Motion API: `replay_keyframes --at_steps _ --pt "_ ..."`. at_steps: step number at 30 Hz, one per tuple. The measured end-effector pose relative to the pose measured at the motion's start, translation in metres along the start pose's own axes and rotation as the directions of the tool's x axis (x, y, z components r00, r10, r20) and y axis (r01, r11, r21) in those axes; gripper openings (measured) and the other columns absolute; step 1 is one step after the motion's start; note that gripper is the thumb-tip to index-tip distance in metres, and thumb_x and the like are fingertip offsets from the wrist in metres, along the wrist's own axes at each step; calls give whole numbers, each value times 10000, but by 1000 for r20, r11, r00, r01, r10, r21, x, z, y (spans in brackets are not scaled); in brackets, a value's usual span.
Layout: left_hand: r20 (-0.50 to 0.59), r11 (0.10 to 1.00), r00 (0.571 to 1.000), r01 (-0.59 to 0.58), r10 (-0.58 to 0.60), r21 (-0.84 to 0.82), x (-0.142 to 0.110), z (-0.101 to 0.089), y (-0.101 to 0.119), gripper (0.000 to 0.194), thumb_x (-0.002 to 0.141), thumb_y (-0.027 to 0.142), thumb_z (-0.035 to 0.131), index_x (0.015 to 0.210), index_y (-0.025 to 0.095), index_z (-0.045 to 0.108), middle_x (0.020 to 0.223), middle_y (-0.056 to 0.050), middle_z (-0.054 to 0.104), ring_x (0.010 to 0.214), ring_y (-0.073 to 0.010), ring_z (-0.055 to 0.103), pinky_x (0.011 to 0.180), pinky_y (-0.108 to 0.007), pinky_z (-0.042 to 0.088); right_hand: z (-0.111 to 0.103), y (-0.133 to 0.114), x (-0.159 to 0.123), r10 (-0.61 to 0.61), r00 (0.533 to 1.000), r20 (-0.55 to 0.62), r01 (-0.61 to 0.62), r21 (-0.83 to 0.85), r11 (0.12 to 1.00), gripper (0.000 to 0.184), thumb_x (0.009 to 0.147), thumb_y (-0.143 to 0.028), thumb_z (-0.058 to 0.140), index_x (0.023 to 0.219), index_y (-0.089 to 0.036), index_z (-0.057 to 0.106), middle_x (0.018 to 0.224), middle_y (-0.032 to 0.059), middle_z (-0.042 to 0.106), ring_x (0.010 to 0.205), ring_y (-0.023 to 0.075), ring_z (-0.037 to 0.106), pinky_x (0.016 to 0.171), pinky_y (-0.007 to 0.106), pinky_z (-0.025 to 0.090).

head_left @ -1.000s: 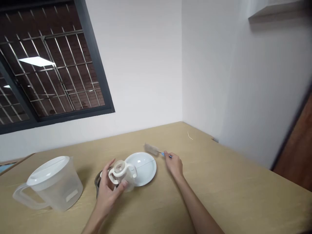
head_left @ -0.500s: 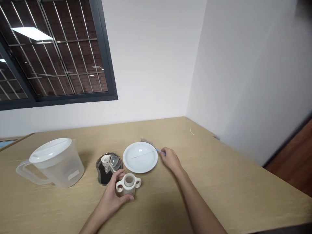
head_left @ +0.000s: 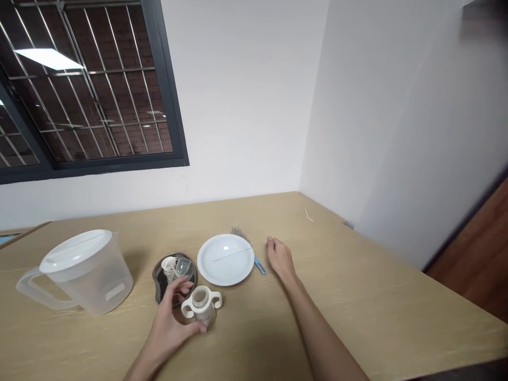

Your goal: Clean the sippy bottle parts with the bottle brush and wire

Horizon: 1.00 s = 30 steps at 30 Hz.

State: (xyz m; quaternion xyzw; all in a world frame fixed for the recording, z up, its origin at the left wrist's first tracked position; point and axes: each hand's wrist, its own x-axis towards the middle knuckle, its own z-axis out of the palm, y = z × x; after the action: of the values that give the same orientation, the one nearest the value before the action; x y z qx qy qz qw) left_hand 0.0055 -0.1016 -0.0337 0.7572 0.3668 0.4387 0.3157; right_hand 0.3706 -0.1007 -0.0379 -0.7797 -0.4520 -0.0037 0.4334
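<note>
My left hand (head_left: pixel 170 323) curls loosely around a clear baby bottle with a white two-handled collar (head_left: pixel 201 305), which stands upright on the wooden table (head_left: pixel 357 307); its fingers are apart and barely touch the bottle. My right hand (head_left: pixel 280 259) rests open on the table just right of a bottle brush with a blue handle (head_left: pixel 259 265). The brush lies behind and beside a white plate (head_left: pixel 225 259), its bristles at the plate's far rim. The brush is not held.
A small dark metal tray (head_left: pixel 162 283) holding a teat and a clear cap sits left of the plate. A large translucent lidded jug (head_left: pixel 81 271) stands at the left. White walls meet in a corner behind the table; a barred window is upper left.
My left hand has set the bottle down on the table and loosened its grip. My right hand has let go of the brush, which now lies beside the plate.
</note>
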Motion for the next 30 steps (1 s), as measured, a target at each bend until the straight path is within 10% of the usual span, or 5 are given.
replay_keyframes --at_steps 6,16,20,24,30 --pt "-273 945 907 -327 320 21 15 -26 24 135 918 326 551 970 225 624 857 -39 669 796 -178 647 723 -282 536 8 18 7 72 985 -158 -63 61 996 451 990 -399 202 1015 -174 592 949 111 700 827 214 627 713 283 376" --pt "-182 807 839 -400 514 435 94 -41 27 446 947 240 460 507 182 509 431 53 487 374 -60 438 469 -183 372 17 18 7 -43 989 -141 48 30 998 515 964 -539 296 647 -228 558 626 62 635 585 196 556 600 289 296" --pt "-208 758 805 -387 555 525 93 -45 -8 434 939 252 459 512 186 498 420 61 453 365 -60 419 460 -187 350 19 20 10 -36 981 -188 40 21 999 468 962 -526 268 808 -215 582 744 79 663 689 214 587 645 289 334" --pt "-174 784 859 -335 482 522 83 -50 -32 344 942 261 436 616 202 526 484 54 513 408 -81 474 479 -195 380 19 26 16 11 973 -229 -1 41 999 420 948 -488 270 1028 -192 558 911 100 673 798 225 603 696 294 373" --pt "-138 804 885 -326 445 498 78 -54 -35 235 933 242 437 726 215 544 553 25 583 495 -119 560 536 -225 423 20 29 18 56 977 -207 -46 55 997 391 917 -497 296 809 -205 532 661 41 581 638 201 531 617 290 348"
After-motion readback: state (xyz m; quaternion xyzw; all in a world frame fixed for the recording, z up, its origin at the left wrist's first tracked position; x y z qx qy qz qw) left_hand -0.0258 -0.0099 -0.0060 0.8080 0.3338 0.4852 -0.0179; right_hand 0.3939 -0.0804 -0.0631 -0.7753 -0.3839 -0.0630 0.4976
